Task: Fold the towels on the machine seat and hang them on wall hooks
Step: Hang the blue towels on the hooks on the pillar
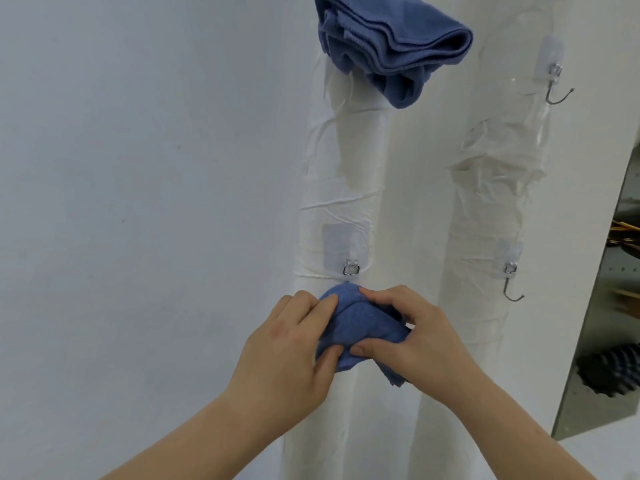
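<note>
A folded blue towel is pressed against the left white wrapped pipe, just below a small metal wall hook on a clear adhesive pad. My left hand grips its left side, thumb on the lower edge. From the right, my right hand pinches the same towel. The hook's lower part is hidden behind the cloth. Higher up the pipe, a darker blue folded towel hangs bunched over its own hook, which is out of sight.
The right wrapped pipe carries two bare metal hooks, one upper and one lower. A plain white wall fills the left. At the right edge sits a grey shelf with dark objects.
</note>
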Available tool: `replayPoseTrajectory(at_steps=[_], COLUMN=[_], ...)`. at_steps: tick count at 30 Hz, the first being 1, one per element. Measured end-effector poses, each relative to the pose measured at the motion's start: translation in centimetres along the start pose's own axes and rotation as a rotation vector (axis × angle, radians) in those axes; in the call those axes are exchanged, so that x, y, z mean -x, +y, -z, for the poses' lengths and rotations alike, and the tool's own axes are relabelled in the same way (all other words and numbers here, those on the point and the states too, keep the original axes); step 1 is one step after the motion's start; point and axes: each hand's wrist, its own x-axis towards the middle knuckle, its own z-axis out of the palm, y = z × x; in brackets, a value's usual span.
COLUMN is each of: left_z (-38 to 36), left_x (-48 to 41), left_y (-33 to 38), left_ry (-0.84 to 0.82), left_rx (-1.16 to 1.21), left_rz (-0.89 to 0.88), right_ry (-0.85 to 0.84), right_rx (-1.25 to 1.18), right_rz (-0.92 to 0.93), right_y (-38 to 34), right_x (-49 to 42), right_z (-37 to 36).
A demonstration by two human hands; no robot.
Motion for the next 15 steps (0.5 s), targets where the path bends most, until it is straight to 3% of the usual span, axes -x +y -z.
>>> replayPoseTrajectory(at_steps=[7, 15], left_z=[1.2, 5.0], left_x=[-0.6, -2.2], left_y=[0.9, 1.9], left_ry=[-0.095, -0.281], left_rx=[0.064, 0.071], left_rz=[0.083, 0.087], right_ry=[-0.065, -0.284], right_rx=[-0.047, 0.353], right_rz=[-0.084, 0.039], right_y=[-1.1, -4.4], right_x=[0.4, -0.6], right_z=[0.2, 2.6])
